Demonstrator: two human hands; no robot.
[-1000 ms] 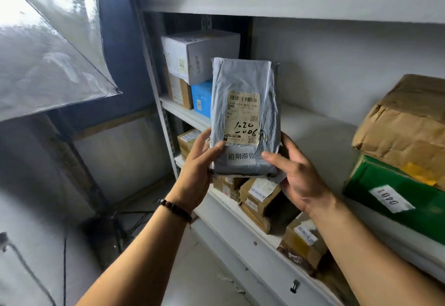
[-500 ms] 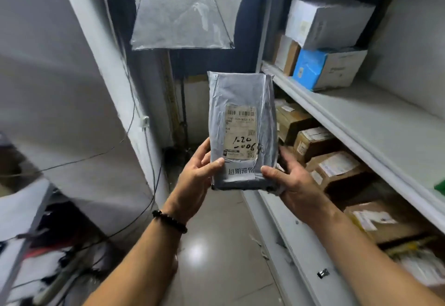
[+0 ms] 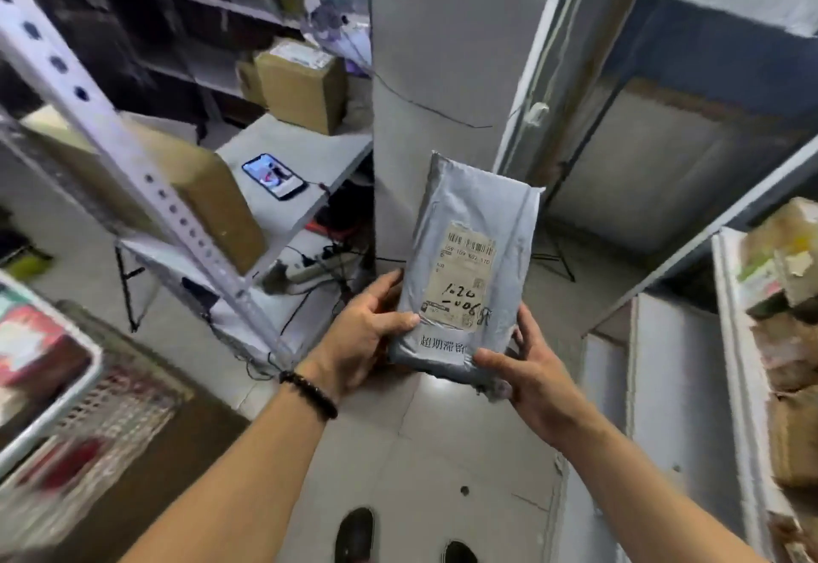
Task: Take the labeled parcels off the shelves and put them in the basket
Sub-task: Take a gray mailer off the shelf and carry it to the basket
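Note:
A grey plastic mailer parcel (image 3: 469, 217) with a beige shipping label and handwritten numbers stands upright in front of me over the floor. My left hand (image 3: 363, 332) grips its lower left edge, thumb on the front. My right hand (image 3: 531, 378) grips its lower right corner from beneath, thumb across the bottom. The white-rimmed mesh basket (image 3: 57, 403) with reddish items inside sits low at the far left, well apart from the parcel. Shelves with more cardboard parcels (image 3: 788, 341) run along the right edge.
A perforated white shelf upright (image 3: 133, 155) slants across the left, with a cardboard box (image 3: 217, 204) behind it. A phone (image 3: 273, 176) lies on a grey table, a brown box (image 3: 305, 84) behind it. A white pillar (image 3: 442, 53) stands ahead. Cables and a power strip (image 3: 310, 270) lie on the floor.
I have turned left, away from the shelves, carrying the parcel in both hands. The basket and the table with the phone have come into view; the shelves now sit at the right edge.

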